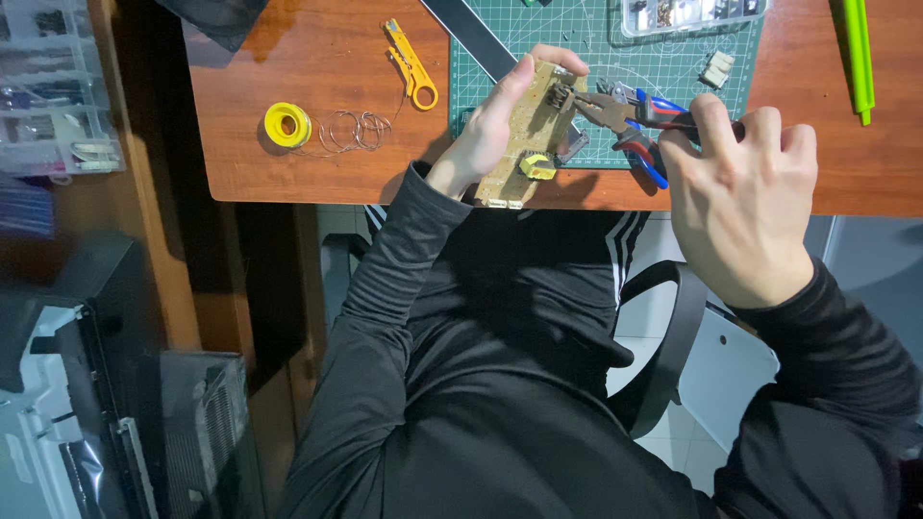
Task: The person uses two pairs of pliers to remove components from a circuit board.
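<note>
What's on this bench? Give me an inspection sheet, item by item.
Surface: wooden desk with a green cutting mat.
Job's things: tan circuit board held upright; pliers with red and blue handles, their nose at a part on the board.
Clutter: yellow solder spool with loose wire coils, yellow wire stripper, clear parts box, small white connector, green tool.
Grippers: left hand grips the board; right hand grips the pliers.
Cables: nothing seen.
Surroundings: drawer organiser left, chair below.
</note>
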